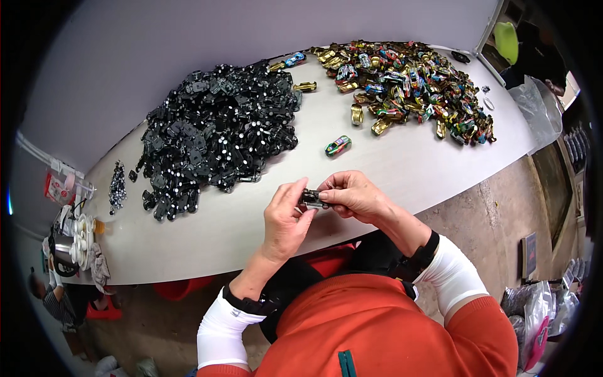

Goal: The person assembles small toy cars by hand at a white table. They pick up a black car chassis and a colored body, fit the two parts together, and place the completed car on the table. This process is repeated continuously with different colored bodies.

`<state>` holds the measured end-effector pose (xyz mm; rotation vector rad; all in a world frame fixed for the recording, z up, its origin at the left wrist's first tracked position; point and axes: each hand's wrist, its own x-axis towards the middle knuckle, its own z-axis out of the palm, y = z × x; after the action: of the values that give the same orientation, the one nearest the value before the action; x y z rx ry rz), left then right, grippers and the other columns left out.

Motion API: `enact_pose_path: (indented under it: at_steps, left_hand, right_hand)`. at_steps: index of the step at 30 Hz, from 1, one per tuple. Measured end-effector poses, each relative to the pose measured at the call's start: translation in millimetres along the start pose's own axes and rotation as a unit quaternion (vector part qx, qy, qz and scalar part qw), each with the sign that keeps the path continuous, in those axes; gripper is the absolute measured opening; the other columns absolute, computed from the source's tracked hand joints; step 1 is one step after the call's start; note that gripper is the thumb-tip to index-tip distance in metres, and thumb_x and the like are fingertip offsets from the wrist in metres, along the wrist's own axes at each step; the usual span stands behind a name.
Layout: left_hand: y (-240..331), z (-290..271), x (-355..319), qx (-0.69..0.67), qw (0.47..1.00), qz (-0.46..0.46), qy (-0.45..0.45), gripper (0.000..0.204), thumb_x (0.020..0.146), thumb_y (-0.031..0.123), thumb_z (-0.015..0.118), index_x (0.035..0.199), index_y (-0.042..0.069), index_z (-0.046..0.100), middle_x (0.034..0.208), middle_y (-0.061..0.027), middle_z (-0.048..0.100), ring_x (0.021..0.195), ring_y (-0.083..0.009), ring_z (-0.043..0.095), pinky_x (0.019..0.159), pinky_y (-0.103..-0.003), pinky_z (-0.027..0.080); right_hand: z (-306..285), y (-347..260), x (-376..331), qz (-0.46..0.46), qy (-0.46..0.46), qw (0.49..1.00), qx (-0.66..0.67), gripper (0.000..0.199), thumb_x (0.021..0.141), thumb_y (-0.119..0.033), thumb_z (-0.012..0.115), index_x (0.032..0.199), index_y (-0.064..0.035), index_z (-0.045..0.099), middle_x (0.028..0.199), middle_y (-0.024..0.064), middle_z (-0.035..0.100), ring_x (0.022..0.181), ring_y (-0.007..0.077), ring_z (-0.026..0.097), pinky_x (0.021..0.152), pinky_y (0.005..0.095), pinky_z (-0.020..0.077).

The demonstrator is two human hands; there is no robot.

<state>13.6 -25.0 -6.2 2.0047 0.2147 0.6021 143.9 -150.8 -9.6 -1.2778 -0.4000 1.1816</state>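
Note:
A small black toy car chassis [312, 199] is held above the near edge of the table. My right hand [358, 198] pinches its right end between thumb and fingers. Around the left end, the fingers and thumb of my left hand [284, 220] close from either side. Beyond my hands lies a single green and multicoloured toy car body [338, 146]. A large heap of black chassis [213, 132] with light round wheel parts covers the left of the table. To the right spreads a heap of gold and coloured car bodies [408, 85].
The pale table [245, 217] curves in front of me against a wall. At its left lies a small pile of shiny parts [117, 188], near a metal kettle [65, 254] and a white tray of cups [81, 242]. A clear plastic bag [537, 110] hangs at the right edge.

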Motion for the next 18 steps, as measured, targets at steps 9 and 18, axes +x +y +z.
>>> enact_pose_path:
  at_steps: [9,18]
  left_hand:
    - [-31.2,5.6,-13.0,-0.599,0.770,-0.192,0.101,0.033,0.078,0.000,0.065,0.109,-0.001,0.054,0.097,-0.0127,0.061,0.076,-0.0163,0.059,0.055,-0.024,0.047]
    - [-37.9,5.1,-22.0,-0.535,0.813,-0.221,0.063,0.030,0.083,0.011,0.062,0.110,0.000,0.053,0.093,-0.0113,0.062,0.069,-0.0132,0.057,0.049,-0.022,0.040]
  right_hand:
    - [14.3,-1.8,14.3,0.020,-0.071,0.997,0.000,0.019,0.081,-0.020,0.066,0.088,-0.0027,0.059,0.065,0.0035,0.055,0.048,0.0091,0.047,0.041,0.0240,0.0361]
    - [-40.1,-35.6,50.9,-0.140,0.181,0.747,-0.624,0.030,0.078,-0.019,0.065,0.107,-0.0140,0.063,0.094,0.0177,0.059,0.093,0.0316,0.056,0.081,0.0384,0.0448]
